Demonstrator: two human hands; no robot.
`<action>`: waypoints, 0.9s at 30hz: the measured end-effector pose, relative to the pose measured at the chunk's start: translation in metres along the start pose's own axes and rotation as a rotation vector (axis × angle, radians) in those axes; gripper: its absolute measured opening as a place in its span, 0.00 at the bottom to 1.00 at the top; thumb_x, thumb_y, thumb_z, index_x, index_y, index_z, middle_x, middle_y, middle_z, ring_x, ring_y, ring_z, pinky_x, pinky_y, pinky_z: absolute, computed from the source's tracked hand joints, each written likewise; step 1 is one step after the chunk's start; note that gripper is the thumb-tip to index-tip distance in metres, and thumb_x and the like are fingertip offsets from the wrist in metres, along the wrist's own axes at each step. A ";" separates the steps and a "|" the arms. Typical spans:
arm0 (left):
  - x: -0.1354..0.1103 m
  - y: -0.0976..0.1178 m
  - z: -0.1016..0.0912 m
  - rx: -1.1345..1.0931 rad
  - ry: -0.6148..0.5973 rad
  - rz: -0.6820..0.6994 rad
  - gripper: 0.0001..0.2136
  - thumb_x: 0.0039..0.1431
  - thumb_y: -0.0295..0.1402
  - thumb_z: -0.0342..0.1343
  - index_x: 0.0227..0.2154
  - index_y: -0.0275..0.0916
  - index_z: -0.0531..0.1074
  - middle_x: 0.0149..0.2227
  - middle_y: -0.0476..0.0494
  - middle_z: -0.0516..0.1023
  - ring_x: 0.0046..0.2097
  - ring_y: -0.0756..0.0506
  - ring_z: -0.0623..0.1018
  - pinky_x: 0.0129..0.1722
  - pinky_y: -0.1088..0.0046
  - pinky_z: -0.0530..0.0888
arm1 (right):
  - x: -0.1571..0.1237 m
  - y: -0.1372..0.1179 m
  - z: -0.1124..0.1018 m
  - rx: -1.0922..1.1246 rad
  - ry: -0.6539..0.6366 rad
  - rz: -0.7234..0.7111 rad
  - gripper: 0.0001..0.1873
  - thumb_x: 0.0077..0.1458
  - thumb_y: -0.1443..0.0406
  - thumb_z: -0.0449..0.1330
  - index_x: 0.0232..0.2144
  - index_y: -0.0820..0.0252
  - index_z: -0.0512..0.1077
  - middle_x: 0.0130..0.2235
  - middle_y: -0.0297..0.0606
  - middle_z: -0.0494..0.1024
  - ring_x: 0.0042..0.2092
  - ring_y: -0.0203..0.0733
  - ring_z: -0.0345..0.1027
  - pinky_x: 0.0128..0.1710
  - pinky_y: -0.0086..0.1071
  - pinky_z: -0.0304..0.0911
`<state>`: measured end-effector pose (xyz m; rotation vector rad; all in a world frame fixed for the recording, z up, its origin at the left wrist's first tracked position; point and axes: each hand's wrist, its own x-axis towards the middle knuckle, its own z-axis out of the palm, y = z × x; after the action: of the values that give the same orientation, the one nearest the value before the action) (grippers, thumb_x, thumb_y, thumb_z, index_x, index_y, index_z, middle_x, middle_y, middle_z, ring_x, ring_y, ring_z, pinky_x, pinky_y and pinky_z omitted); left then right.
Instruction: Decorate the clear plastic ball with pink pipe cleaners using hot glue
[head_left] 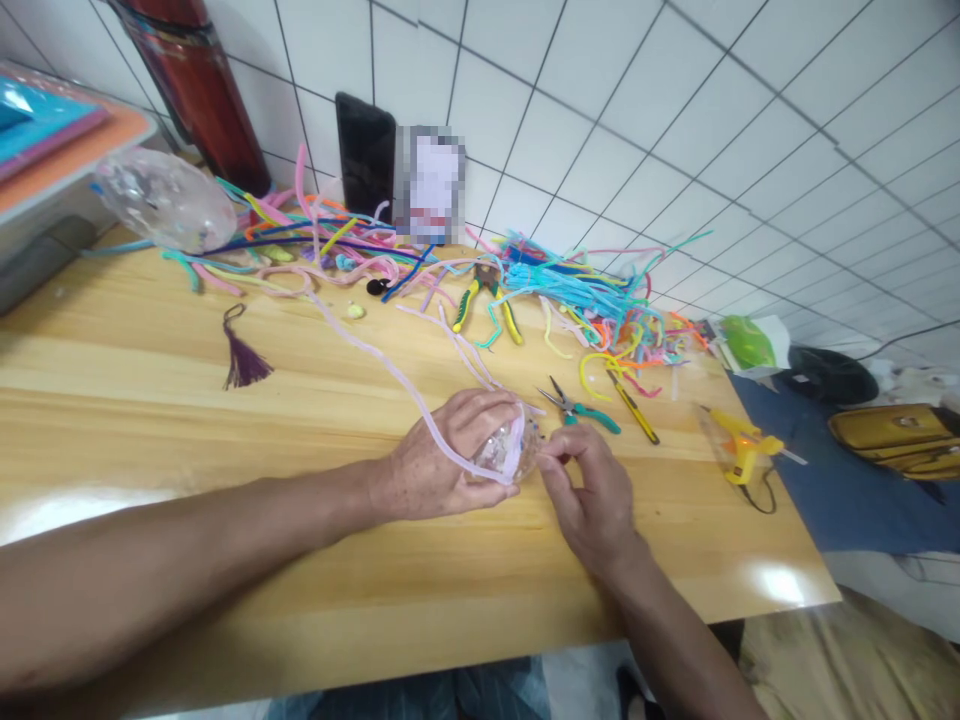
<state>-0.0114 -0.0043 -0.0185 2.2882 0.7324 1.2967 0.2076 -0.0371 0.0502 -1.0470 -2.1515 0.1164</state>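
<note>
My left hand (442, 450) is closed round a small clear plastic ball (510, 450) near the middle of the wooden table (187, 420). A long pale pink pipe cleaner (390, 370) runs from the pile at the back, over my left hand and round the ball. My right hand (585, 490) pinches the end of that pipe cleaner at the ball's right side. Small green-handled pliers (581, 408) lie just beyond my right hand.
Heaps of coloured pipe cleaners (585, 300) cover the back of the table, with yellow-handled pliers (487, 300) among them. A purple tassel (241, 362) lies left, a large clear ball (165, 200) at far left, a yellow glue gun (742, 450) near the right edge, a dark phone (365, 150) against the tiled wall.
</note>
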 end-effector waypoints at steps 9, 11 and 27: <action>0.001 0.000 -0.001 0.025 -0.011 0.014 0.37 0.61 0.44 0.70 0.69 0.43 0.62 0.63 0.30 0.77 0.67 0.31 0.77 0.65 0.46 0.78 | 0.004 0.001 -0.001 0.012 -0.043 0.010 0.07 0.69 0.71 0.59 0.41 0.53 0.71 0.34 0.32 0.78 0.34 0.39 0.74 0.34 0.34 0.71; 0.001 0.000 -0.001 0.022 -0.009 0.017 0.37 0.62 0.43 0.70 0.69 0.44 0.61 0.63 0.31 0.78 0.67 0.31 0.77 0.65 0.46 0.78 | 0.004 0.001 0.001 0.013 -0.069 0.005 0.06 0.69 0.71 0.60 0.42 0.53 0.71 0.34 0.33 0.78 0.34 0.40 0.74 0.34 0.34 0.71; 0.001 -0.001 0.001 0.012 0.003 0.047 0.38 0.60 0.42 0.70 0.69 0.43 0.61 0.62 0.30 0.78 0.66 0.31 0.78 0.65 0.45 0.77 | 0.006 0.000 0.001 0.084 -0.109 0.041 0.07 0.68 0.71 0.59 0.38 0.53 0.68 0.33 0.30 0.74 0.33 0.38 0.71 0.33 0.33 0.68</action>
<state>-0.0108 -0.0031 -0.0189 2.3270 0.6927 1.3201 0.2047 -0.0326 0.0532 -1.0577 -2.2023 0.2867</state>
